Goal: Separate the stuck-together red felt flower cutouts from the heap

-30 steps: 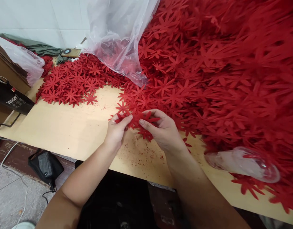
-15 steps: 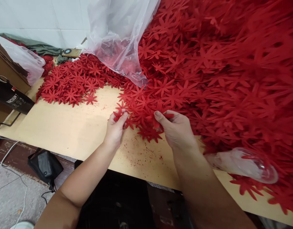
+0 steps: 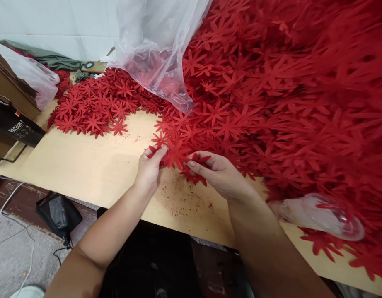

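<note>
A huge heap of red flower-shaped cut-outs (image 3: 287, 95) covers the right half of the tan table (image 3: 85, 169). My left hand (image 3: 150, 169) pinches a small bunch of red flowers (image 3: 174, 155) at the heap's near edge. My right hand (image 3: 220, 176) holds red flower pieces (image 3: 197, 159) between thumb and fingers, just right of the left hand. Both hands meet over the table's front part, above scattered red crumbs (image 3: 184, 198).
A flatter spread of red flowers (image 3: 94, 107) lies at the back left. A clear plastic bag (image 3: 156, 49) hangs over the heap. A black device with a cord (image 3: 13, 126) sits at the left edge, a clear plastic object (image 3: 321, 215) at the right.
My right hand reached out to the heap's edge half a second ago and has now come back toward the left hand with flower pieces in it. The left hand stayed put.
</note>
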A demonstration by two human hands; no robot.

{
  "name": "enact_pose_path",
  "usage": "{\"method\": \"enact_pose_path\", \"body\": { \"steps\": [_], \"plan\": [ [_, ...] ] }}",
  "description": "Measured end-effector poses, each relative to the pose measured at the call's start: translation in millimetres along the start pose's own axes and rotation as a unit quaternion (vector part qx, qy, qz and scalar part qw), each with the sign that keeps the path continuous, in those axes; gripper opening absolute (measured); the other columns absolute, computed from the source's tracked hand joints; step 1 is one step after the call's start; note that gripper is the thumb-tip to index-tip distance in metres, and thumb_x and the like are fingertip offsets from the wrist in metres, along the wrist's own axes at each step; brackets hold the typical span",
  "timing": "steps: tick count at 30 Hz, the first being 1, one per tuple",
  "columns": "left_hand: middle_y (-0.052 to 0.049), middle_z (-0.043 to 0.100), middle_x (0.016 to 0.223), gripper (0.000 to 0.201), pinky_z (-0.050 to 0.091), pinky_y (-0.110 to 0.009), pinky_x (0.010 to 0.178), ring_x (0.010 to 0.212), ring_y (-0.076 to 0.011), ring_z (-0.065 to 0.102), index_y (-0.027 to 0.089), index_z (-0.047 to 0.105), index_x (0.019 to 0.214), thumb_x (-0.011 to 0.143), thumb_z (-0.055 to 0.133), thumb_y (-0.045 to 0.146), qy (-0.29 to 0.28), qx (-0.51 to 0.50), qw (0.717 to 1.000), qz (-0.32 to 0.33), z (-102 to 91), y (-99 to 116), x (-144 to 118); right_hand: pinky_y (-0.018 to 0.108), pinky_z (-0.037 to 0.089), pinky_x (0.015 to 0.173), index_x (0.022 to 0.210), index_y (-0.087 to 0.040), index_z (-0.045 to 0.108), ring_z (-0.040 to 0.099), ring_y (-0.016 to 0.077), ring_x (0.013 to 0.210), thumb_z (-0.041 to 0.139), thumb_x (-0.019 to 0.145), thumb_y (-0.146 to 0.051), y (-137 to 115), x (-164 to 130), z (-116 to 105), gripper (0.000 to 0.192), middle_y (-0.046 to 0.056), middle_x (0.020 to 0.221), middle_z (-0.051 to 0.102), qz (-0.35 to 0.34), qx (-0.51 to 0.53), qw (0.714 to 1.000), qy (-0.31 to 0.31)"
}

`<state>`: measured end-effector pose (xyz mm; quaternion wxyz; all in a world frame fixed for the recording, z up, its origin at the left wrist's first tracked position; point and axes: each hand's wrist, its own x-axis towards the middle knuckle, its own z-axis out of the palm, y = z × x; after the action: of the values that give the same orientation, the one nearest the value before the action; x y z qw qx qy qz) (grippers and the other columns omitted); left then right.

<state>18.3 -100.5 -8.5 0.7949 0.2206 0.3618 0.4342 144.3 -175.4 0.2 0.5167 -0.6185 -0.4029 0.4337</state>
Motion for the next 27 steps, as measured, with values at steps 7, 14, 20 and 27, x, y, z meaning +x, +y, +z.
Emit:
{"method": "enact_pose_path", "body": {
  "steps": [7, 14, 20, 27],
  "plan": [
    [0.004, 0.063, 0.066, 0.014, 0.039, -0.021, 0.058, 0.058, -0.0063, 0.054, 0.017, 0.063, 0.072, 0.067, 0.075, 0.024, 0.009, -0.005, 1.000, -0.003, -1.9, -3.4, 4.4, 0.024, 0.028, 0.038, 0.052, -0.021, 0.054, 0.035, 0.0068, 0.041, 0.075, 0.055, -0.064, 11.7, 6.5, -19.7, 0.048, -0.004, 0.045, 0.045, -0.023, -0.018, 0.987, 0.159],
    [0.004, 0.062, 0.066, 0.013, 0.043, -0.023, 0.065, 0.062, -0.0073, 0.056, 0.018, 0.063, 0.070, 0.067, 0.075, 0.021, 0.011, -0.004, 1.000, 0.003, -1.7, -3.7, 4.4, 0.024, 0.026, 0.036, 0.049, -0.021, 0.045, 0.033, 0.0058, 0.039, 0.070, 0.055, -0.071, 11.9, 15.4, -18.7, 0.055, -0.005, 0.044, 0.038, -0.019, 0.000, 0.978, 0.209],
    [0.003, 0.060, 0.063, 0.013, 0.042, -0.024, 0.066, 0.063, -0.0082, 0.056, 0.018, 0.062, 0.069, 0.069, 0.074, 0.022, 0.010, 0.015, 1.000, 0.009, -0.7, -3.4, 3.0, 0.025, 0.039, 0.045, 0.068, -0.022, 0.055, 0.042, 0.0071, 0.046, 0.076, 0.056, -0.058, 10.5, 22.2, -21.1, 0.044, -0.005, 0.057, 0.050, -0.041, 0.036, 0.985, 0.164],
    [0.005, 0.056, 0.060, 0.015, 0.036, -0.022, 0.059, 0.053, -0.0054, 0.048, 0.017, 0.059, 0.068, 0.071, 0.073, 0.023, -0.004, 0.020, 1.000, 0.012, -3.5, -6.5, 4.5, 0.025, 0.032, 0.039, 0.055, -0.021, 0.049, 0.039, 0.0068, 0.039, 0.063, 0.072, -0.060, 9.1, 29.7, -28.7, 0.045, -0.001, 0.049, 0.050, -0.006, -0.013, 0.977, 0.214]
  ]
}}
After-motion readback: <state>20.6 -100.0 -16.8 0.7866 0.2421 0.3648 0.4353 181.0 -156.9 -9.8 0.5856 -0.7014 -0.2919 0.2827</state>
